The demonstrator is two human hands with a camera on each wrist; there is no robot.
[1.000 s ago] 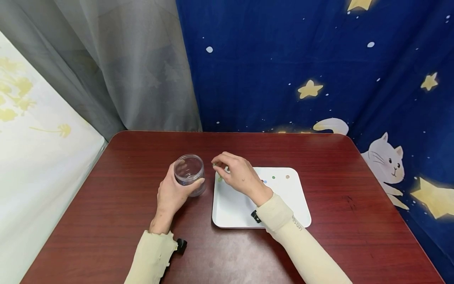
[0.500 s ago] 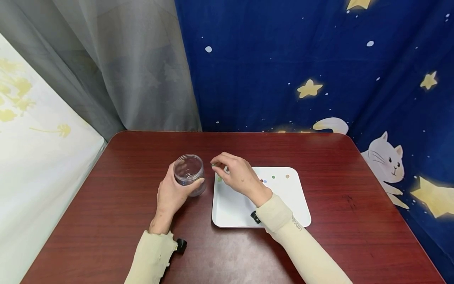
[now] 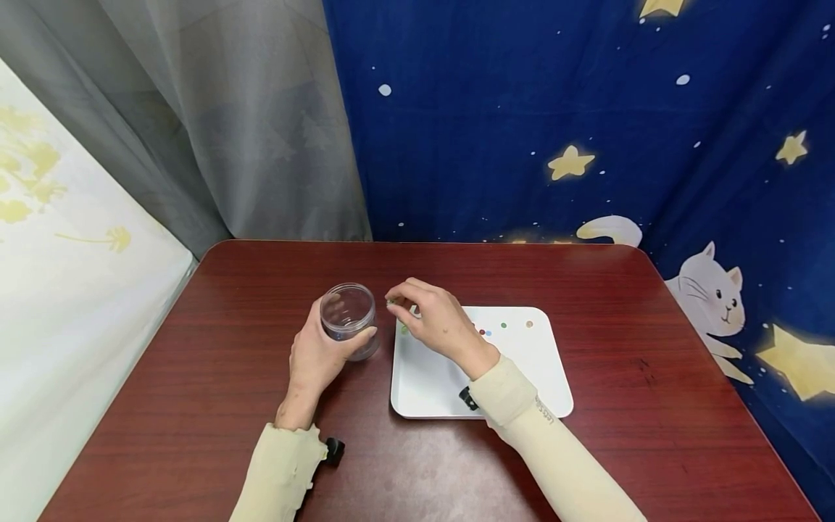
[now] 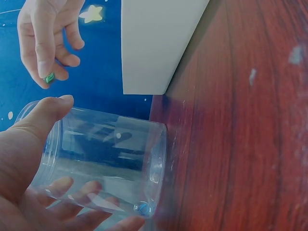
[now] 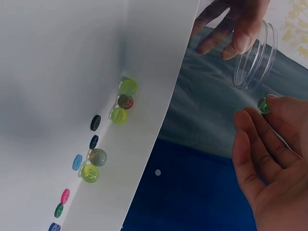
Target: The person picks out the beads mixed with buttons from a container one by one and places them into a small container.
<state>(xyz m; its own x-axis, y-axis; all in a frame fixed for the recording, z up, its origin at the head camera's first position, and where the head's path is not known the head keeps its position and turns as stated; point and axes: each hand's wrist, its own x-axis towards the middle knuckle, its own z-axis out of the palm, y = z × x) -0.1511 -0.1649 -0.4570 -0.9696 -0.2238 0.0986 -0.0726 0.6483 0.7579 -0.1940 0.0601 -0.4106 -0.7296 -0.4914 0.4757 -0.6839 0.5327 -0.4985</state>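
Note:
My left hand (image 3: 318, 359) grips a clear plastic jar (image 3: 349, 308), thumb on the near side and fingers around the back. The jar is lidless and stands upright on the table. Inside, at its bottom, lies a blue marble (image 4: 142, 208). Thumb and forefinger of my right hand (image 3: 445, 324) pinch a green marble (image 5: 263, 105), just right of the jar's mouth and above the left edge of a white tray (image 3: 424, 395). The right wrist view shows yellow-green marbles (image 5: 119, 115) and a reddish marble (image 5: 125, 101) along the tray's far side.
Several buttons lie in the tray too, among them a black button (image 5: 96, 122), a light blue button (image 5: 77, 162) and a pink button (image 5: 65, 196). The reddish-brown table (image 3: 620, 348) ends at a blue starry curtain (image 3: 496, 130) and a grey curtain (image 3: 274, 145).
My right hand has drifted slightly left toward the jar with the green marble still pinched. The left hand and the jar have stayed in place.

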